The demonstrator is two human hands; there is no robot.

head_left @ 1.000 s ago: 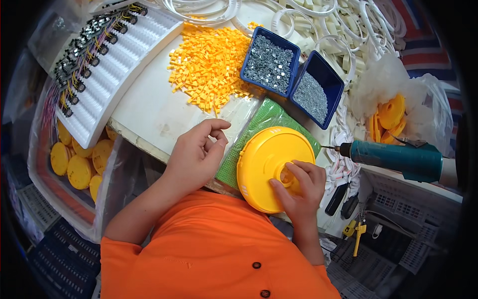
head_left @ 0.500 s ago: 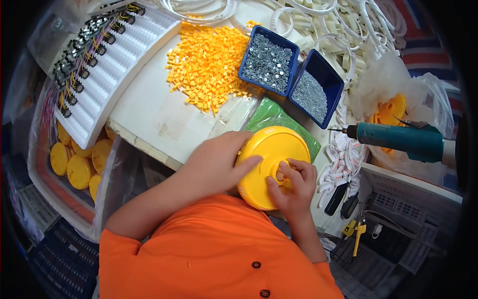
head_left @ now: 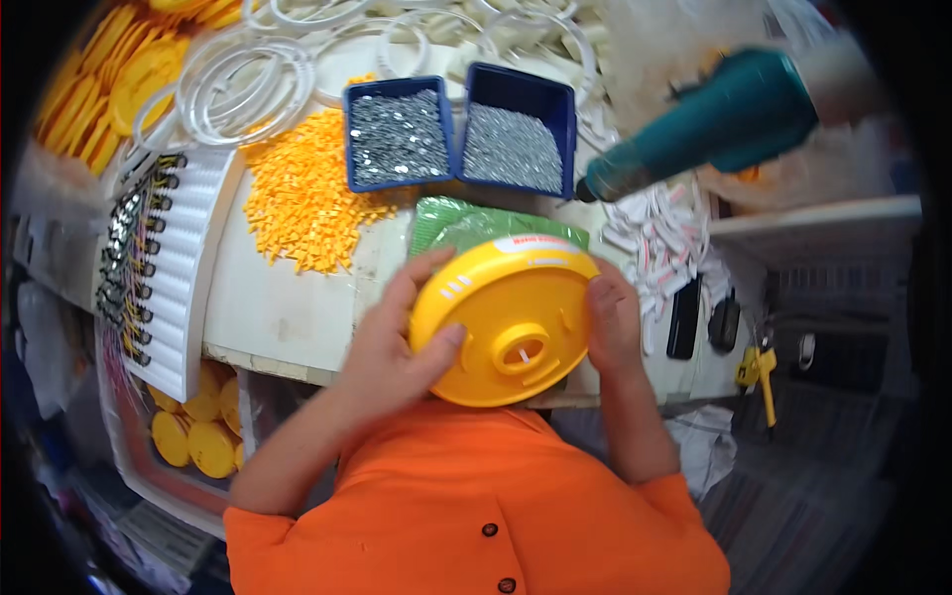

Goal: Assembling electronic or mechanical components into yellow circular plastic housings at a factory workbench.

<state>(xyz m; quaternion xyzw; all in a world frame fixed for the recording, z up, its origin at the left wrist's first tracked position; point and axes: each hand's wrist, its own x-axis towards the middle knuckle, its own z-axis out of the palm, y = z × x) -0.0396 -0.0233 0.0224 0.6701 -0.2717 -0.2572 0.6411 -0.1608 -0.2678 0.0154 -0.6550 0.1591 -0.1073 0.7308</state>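
Observation:
Between my hands is a round yellow plastic housing [head_left: 486, 337], tilted so its face with a raised ring and central hole shows. A pale sticker lies on its far rim, and a thin white piece is visible in the hole. My left hand [head_left: 397, 337] grips the left edge, thumb on the face. On the right edge, my right hand [head_left: 613, 322] holds on with its thumb over the rim; its other fingers are mostly hidden behind. Just beyond the housing lies a green pad [head_left: 446, 223] under clear plastic.
Blue bins of metal washers [head_left: 397, 139] and small screws [head_left: 511, 149] stand beyond the pad. A yellow heap of small parts [head_left: 307, 198] lies left of them. A teal electric screwdriver [head_left: 704, 119] hangs at right. A white ridged tray [head_left: 178, 278] holds wired parts.
My right hand has moved from the housing's central ring to its right edge. The housing is now tilted, showing its sticker. The whole view has shifted, with the screwdriver appearing larger.

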